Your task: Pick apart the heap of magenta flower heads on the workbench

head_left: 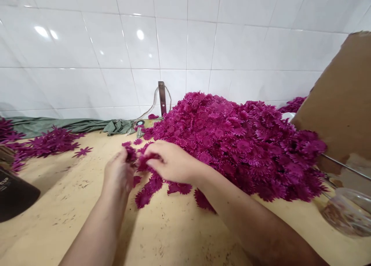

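Note:
My left hand (118, 170) is closed around a small bunch of magenta flower petals (131, 154), its fingertips partly hidden behind them. Just to its right, my right hand (166, 162) pinches another magenta flower piece (151, 156) between thumb and fingers, slightly blurred. Both hands are over the table, close together. Loose magenta pieces (148, 190) lie beneath and between them. Behind and to the right rises a big heap of magenta artificial flowers (226, 138), with my right forearm passing in front of its lower edge.
More flat magenta petal pieces (55, 141) lie at the left, near a black cup (16, 196). A green cloth (72, 123) runs along the tiled wall. At the right stand a cardboard sheet (339, 99) and a clear plastic tub (349, 212). A metal bracket (162, 98) sticks up behind.

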The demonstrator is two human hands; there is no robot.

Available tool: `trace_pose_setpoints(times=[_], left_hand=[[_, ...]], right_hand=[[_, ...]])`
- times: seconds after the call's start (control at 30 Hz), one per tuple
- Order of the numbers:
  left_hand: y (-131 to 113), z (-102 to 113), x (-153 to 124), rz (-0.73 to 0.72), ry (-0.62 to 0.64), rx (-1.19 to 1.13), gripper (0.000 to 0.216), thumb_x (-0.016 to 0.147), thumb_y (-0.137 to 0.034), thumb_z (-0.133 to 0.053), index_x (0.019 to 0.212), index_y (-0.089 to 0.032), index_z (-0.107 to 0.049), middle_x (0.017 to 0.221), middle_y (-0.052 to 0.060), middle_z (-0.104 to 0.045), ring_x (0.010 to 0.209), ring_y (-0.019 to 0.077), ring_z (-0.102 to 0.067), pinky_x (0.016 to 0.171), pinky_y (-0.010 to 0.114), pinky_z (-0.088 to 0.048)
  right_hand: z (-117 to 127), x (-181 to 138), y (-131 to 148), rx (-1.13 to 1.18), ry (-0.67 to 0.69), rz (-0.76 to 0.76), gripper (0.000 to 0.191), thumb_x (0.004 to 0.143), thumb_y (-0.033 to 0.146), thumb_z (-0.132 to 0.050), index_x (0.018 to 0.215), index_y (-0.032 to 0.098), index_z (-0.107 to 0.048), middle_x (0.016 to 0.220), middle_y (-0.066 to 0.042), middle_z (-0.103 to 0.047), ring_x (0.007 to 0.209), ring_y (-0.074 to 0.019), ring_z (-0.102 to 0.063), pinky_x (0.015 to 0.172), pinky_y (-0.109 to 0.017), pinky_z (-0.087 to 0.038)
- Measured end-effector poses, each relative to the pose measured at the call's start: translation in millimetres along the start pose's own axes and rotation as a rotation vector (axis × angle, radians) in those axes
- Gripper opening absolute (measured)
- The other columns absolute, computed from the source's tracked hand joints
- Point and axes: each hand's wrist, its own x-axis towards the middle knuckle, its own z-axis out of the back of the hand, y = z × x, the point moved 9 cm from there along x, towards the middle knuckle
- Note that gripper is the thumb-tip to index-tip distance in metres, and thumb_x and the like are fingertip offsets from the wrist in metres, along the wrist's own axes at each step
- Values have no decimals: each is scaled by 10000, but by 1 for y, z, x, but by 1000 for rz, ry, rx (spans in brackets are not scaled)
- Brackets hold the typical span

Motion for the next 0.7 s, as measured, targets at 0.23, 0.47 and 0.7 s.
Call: trace_pose_setpoints(times=[0.23, 0.47, 0.7], left_hand=[[27, -33, -13, 40, 300, 129, 55, 675, -133, -619, 684, -141, -565, 587, -13, -603, 515, 88, -575, 480, 166, -454], [22, -32, -11, -86, 342, 393, 274, 528, -356, -720, 589, -162, -536, 426, -34, -530, 363, 60, -411, 338, 151, -258], [33, -38, -12, -78, 390, 371, 446, 437, -495, -744, 478, -169, -442, 359, -70, -416, 343, 33, -330, 363, 165, -239]], right_hand=[[28, -7, -63, -315, -277, -389, 285, 824, 192, -461, 1080, 115, -558, 1131, -151, -481, 1051, -245, -481, 866, -377, -406], [16, -3, -55, -259, -282, -328, 405, 874, 434, -370, 855, 129, -636, 936, -120, -555, 911, -219, -538, 851, -389, -414], [-8, 4, -63, 241, -261, -240, 180, 740, 275, -623, 884, 173, -590, 842, -30, -611, 695, -113, -583, 694, -261, -479]])
